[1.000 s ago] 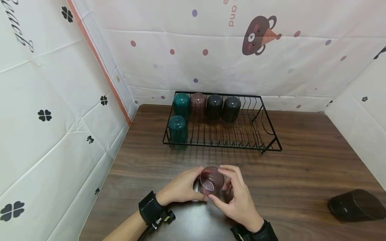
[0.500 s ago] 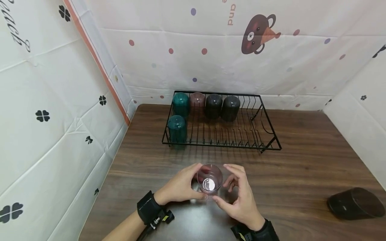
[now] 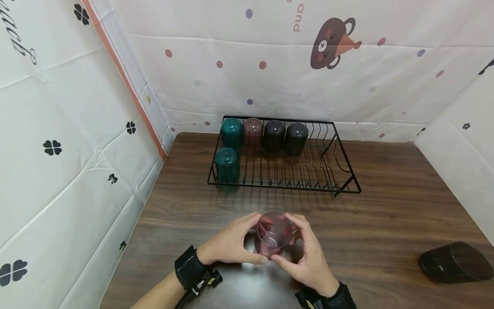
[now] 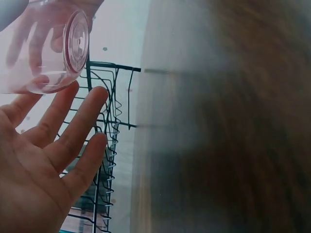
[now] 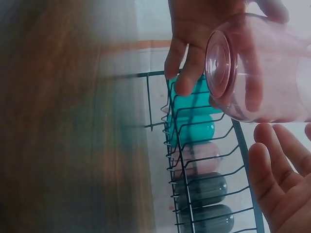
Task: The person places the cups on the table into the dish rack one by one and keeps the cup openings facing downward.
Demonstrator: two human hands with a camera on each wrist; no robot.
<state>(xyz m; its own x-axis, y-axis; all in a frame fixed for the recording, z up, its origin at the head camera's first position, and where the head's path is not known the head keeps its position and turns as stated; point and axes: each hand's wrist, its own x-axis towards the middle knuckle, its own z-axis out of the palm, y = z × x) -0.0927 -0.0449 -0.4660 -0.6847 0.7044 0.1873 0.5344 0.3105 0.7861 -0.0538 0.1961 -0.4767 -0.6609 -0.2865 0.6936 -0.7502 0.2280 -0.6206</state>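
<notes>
A see-through pink drinking glass (image 3: pixel 274 238) is held upright, mouth up, between both hands in front of the rack. My left hand (image 3: pixel 229 243) grips its left side, thumb at the near side and index finger at the far side. From the right, my right hand (image 3: pixel 310 255) has its thumb and fingertips on the same glass. In the left wrist view, the round base of the glass (image 4: pixel 77 42) stands clear of the tabletop, with the lower fingers of the left hand spread beneath. The right wrist view shows left-hand fingers through the pink wall.
Behind the hands stands a black wire rack (image 3: pixel 285 186). Upside down on it are two teal glasses (image 3: pixel 227 165), a pink glass (image 3: pixel 253 128) and two dark grey glasses (image 3: pixel 295 139). Another dark glass (image 3: pixel 444 264) lies on its side at the right of the wooden table (image 3: pixel 386 214).
The right hand came off the glass half a second ago and is back against it now. The glass has turned and shifted slightly right; the left hand kept its grip.
</notes>
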